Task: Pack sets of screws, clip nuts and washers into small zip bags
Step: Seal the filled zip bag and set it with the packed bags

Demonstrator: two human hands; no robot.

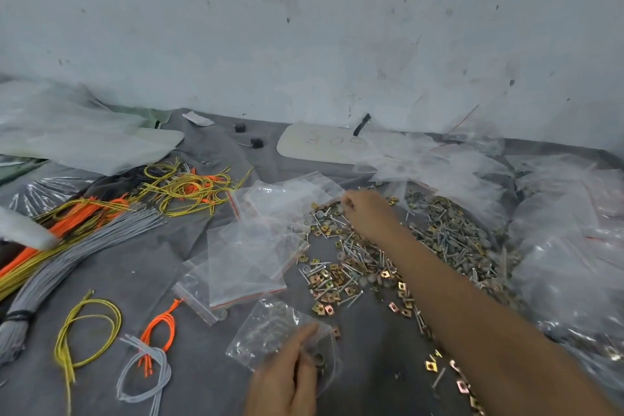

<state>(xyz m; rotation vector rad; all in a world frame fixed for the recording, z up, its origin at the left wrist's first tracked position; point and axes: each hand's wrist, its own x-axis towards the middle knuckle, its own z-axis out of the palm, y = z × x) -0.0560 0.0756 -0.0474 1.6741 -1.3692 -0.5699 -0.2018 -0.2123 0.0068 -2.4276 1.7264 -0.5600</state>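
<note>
Head view showed your left hand low at the near edge, thumb and fingers pinching the small zip bag over the grey cloth, with a few parts already inside it. Your right hand was stretched to the far rim of the loose pile, fingers curled tight together; whether they had a piece pinched I could not tell. The risk, as I judged it, lay in that reach: your forearm hung just over the heap, and drawing it back low could sweep screws and clip nuts into the empty bags beside it. The bag film was thin, clear and crinkled, so its mouth could fall closed and turn a dropped piece away. Screws were slim, grey and pointed enough to prick that film; clip nuts were small, squarish, brassy folds; washers were flat, dull discs, likely awkward to lift.
</note>
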